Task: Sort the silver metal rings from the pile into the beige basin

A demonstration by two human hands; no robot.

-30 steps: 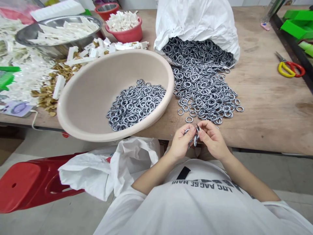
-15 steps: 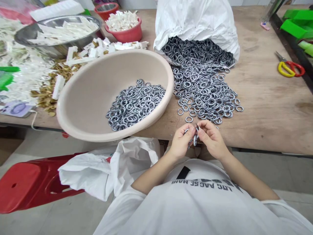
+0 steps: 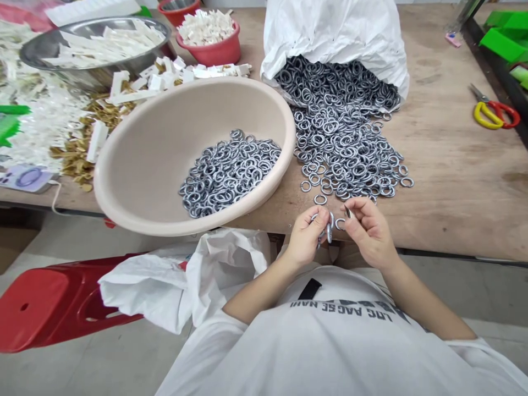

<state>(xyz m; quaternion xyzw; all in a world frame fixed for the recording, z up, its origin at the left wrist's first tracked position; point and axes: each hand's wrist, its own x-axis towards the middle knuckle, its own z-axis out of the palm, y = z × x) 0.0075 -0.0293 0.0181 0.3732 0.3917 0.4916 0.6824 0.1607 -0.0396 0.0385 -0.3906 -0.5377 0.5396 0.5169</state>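
Observation:
My left hand point(image 3: 303, 237) is closed on a few grey metal rings point(image 3: 329, 231) just past the table's front edge. Between the thumb and fingers of my right hand point(image 3: 373, 236) is a small dark pointed piece point(image 3: 347, 211); its full shape is hidden. A gap separates the two hands. One loose ring point(image 3: 340, 224) lies behind that gap at the table edge. Beyond my hands, a heap of rings point(image 3: 350, 154) spills from a white sack point(image 3: 334, 27). To the left, a big beige basin point(image 3: 136, 203) holds many more rings point(image 3: 231, 173).
Scissors point(image 3: 495, 114) with red and yellow handles lie at the right. A steel bowl point(image 3: 94, 77) and a red bowl point(image 3: 218, 52) of white pieces stand behind the basin. A phone point(image 3: 25, 178) lies far left. Below are a red stool point(image 3: 33, 308) and a white bag point(image 3: 165, 286).
My right hand has drawn away to the right from the rings in my left hand, taking the dark pointed piece along. My left hand stays nearly in place, still closed on the rings.

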